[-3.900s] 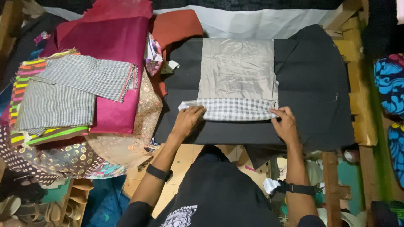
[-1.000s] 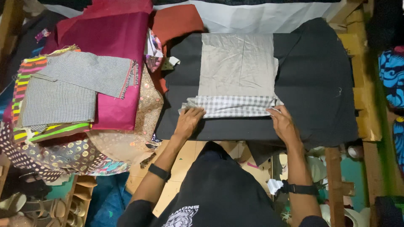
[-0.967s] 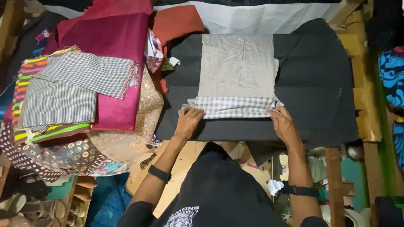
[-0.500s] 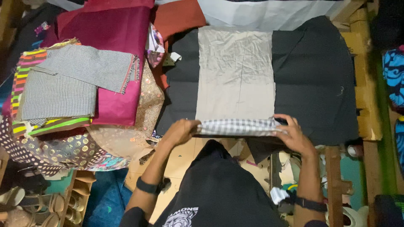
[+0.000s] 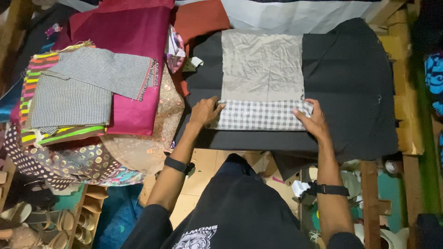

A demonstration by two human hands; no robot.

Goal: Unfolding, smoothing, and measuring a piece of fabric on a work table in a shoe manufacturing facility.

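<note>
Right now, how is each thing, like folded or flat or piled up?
Grey cloth: spread flat, creased, near edge rolled.
Checked roll: the rolled edge, checked side out, both ends held.
Left hand: gripping the roll's left end.
Right hand: gripping the roll's right end.
Black cloth: spread flat underneath.
Fabric pile: folded, stacked at left.

Your left hand (image 5: 205, 112) and right hand (image 5: 313, 121) cover both ends of the checked fold (image 5: 260, 115), so you cannot see how your fingers grip it. The fold hides the near edge of the grey cloth (image 5: 261, 64). The white sheet (image 5: 295, 14) runs off the top edge. The shoes (image 5: 44, 221) at the bottom left are too dark to count.
</note>
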